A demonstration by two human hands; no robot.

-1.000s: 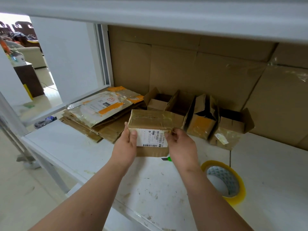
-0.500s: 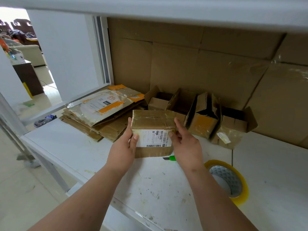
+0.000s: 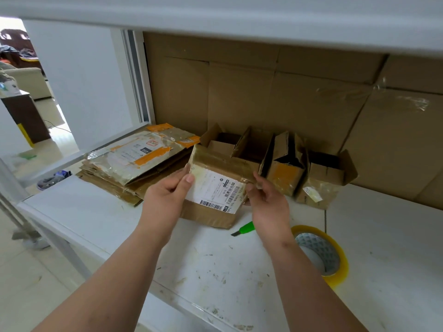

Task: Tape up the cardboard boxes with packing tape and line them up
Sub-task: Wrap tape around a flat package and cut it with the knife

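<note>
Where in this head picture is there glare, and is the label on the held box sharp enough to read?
In the head view, the doorway at far left is overexposed; glare shines on the plastic-wrapped flat cardboard stack. On the box that the left hand and right hand hold, the label's barcode and digits show; smaller print is blurred. Wide-angle distortion bends the edges.

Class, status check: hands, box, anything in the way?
Left hand and right hand both grip the labelled box. Box tilted, over the table. Knife lies beneath.
</note>
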